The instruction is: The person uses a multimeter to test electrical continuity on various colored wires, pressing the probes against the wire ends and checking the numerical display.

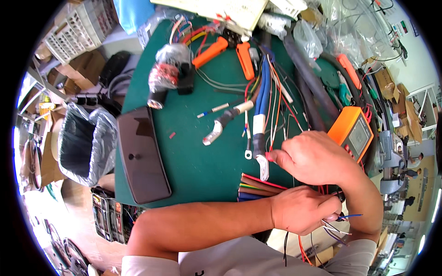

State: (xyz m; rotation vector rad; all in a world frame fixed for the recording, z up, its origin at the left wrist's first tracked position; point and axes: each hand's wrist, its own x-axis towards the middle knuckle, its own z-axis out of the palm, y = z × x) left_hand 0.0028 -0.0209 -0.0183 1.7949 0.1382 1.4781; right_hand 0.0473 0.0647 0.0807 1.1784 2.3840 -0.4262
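Observation:
My right hand (311,156) is closed around a red test probe (270,157), whose end is at the metal lug (263,168) of a thick blue cable (261,92). Closer to my body, my left hand (301,210) grips thin wires (343,216), with blue, white and dark ends poking out past the fingers; something black by its fingertips is partly hidden. An orange multimeter (357,133) leans beside my right wrist. Left of the blue cable lie a brown cable's lug (212,133) and a small ring terminal (248,154). Cut cable ends (258,186) show beside my left hand.
A green table (193,170) carries a dark flat case (145,156), a wrapped bottle-like item (165,76) and an orange-handled crimping tool (211,53). Thick black cables (313,78) run along the right. A lined bin (87,142) stands left of the table.

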